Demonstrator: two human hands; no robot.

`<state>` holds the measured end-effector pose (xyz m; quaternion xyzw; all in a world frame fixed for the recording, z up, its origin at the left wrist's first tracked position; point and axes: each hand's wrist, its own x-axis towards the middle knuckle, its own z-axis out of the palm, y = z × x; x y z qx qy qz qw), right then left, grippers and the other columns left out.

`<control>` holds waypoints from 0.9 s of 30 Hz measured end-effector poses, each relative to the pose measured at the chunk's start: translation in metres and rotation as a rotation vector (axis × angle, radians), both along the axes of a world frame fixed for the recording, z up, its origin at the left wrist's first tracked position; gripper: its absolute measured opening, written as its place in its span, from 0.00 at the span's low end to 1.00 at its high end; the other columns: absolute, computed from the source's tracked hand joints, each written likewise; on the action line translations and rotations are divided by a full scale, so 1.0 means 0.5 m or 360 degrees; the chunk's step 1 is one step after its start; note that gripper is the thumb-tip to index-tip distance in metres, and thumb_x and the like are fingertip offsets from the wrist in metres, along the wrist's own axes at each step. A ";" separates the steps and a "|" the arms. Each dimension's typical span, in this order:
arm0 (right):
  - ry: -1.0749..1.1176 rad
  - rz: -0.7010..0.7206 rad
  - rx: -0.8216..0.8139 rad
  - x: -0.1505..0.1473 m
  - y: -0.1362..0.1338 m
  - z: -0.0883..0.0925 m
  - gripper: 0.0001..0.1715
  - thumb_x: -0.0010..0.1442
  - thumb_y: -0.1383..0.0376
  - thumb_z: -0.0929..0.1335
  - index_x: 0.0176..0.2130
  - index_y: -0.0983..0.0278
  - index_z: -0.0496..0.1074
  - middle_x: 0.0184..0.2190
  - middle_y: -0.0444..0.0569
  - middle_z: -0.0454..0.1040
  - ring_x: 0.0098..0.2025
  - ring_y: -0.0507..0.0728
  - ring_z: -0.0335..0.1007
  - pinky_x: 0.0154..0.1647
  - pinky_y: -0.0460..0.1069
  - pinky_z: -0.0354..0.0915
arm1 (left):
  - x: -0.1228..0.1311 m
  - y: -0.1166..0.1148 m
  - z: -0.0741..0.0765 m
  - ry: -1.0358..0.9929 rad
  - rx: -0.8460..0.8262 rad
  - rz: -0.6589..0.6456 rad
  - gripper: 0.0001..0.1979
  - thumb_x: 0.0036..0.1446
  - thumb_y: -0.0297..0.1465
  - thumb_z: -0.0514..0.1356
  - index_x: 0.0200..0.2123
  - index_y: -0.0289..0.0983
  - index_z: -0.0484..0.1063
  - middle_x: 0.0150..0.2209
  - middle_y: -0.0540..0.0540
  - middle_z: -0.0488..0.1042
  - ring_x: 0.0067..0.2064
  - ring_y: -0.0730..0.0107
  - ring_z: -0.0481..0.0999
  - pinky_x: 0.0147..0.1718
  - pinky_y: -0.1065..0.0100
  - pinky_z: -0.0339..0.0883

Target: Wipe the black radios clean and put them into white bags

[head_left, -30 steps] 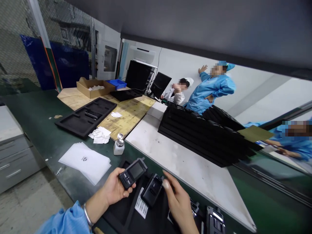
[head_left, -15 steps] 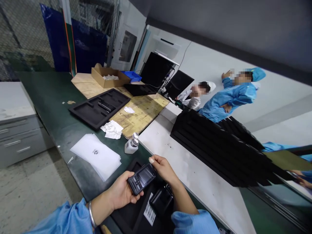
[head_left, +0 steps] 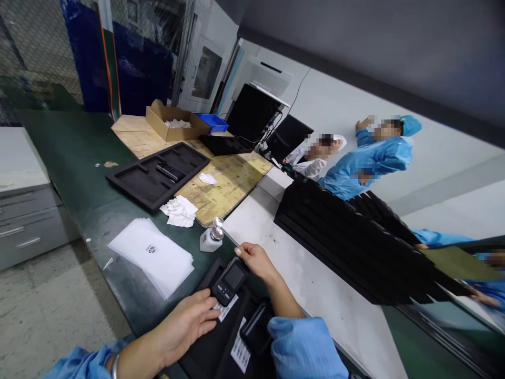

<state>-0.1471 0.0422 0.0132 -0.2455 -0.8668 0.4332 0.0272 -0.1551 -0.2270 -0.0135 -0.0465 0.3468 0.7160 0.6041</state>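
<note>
A small black handheld device [head_left: 229,280] with a screen and keys lies over the far end of a black foam tray [head_left: 205,347] at the near edge of the green bench. My right hand [head_left: 255,261] pinches the device's top end. My left hand [head_left: 188,321] rests just below it, fingers bent, fingertips touching its lower end and a white barcode label [head_left: 225,309]. A second black device [head_left: 254,327] lies in the tray beside my right sleeve, next to another barcode label [head_left: 240,359].
A white pump bottle [head_left: 210,238] stands just beyond the tray. A stack of white sheets [head_left: 152,256], crumpled wipes [head_left: 179,210] and another black tray [head_left: 158,173] lie to the left. A tall stack of black trays [head_left: 355,247] fills the white board at right. Co-workers stand behind.
The device was held up in my left hand; my right hand took its top end and it now lies lowered onto the tray. My left hand has slipped below it.
</note>
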 end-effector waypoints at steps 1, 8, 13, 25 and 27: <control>0.0020 -0.0015 0.0031 -0.002 -0.001 0.001 0.23 0.51 0.47 0.67 0.20 0.61 0.63 0.16 0.38 0.58 0.21 0.50 0.52 0.23 0.46 0.51 | 0.001 -0.001 0.002 0.0095 -0.0031 -0.0006 0.41 0.50 0.43 0.69 0.62 0.34 0.57 0.63 0.32 0.62 0.59 0.56 0.69 0.59 0.59 0.59; 0.0269 -0.0443 0.0260 0.131 -0.005 0.060 0.25 0.55 0.45 0.64 0.29 0.63 0.71 0.20 0.42 0.64 0.25 0.54 0.59 0.28 0.48 0.57 | 0.033 -0.002 -0.012 0.1555 -0.0240 -0.0311 0.29 0.57 0.34 0.59 0.62 0.33 0.63 0.50 0.36 0.75 0.41 0.62 0.77 0.46 0.58 0.70; 0.0373 -0.0944 0.0200 0.337 -0.051 0.044 0.29 0.54 0.41 0.66 0.32 0.65 0.74 0.18 0.41 0.62 0.21 0.52 0.55 0.23 0.47 0.56 | 0.069 0.037 0.021 0.2713 -0.0269 -0.0659 0.33 0.57 0.32 0.60 0.66 0.37 0.57 0.52 0.36 0.73 0.51 0.52 0.73 0.51 0.51 0.68; 0.0605 -0.1256 -0.0099 0.471 -0.214 -0.062 0.28 0.53 0.41 0.69 0.29 0.64 0.75 0.19 0.44 0.67 0.23 0.53 0.61 0.24 0.47 0.61 | 0.184 0.226 0.046 0.3528 -0.0859 -0.1032 0.50 0.51 0.35 0.67 0.70 0.31 0.43 0.41 0.33 0.73 0.43 0.46 0.73 0.38 0.54 0.70; 0.0649 -0.1282 -0.0209 0.467 -0.208 -0.067 0.29 0.52 0.41 0.70 0.32 0.64 0.76 0.22 0.46 0.71 0.24 0.54 0.64 0.25 0.48 0.64 | 0.168 0.221 0.045 0.3314 -0.0761 -0.0917 0.51 0.50 0.33 0.66 0.70 0.30 0.40 0.43 0.33 0.73 0.46 0.46 0.73 0.43 0.53 0.69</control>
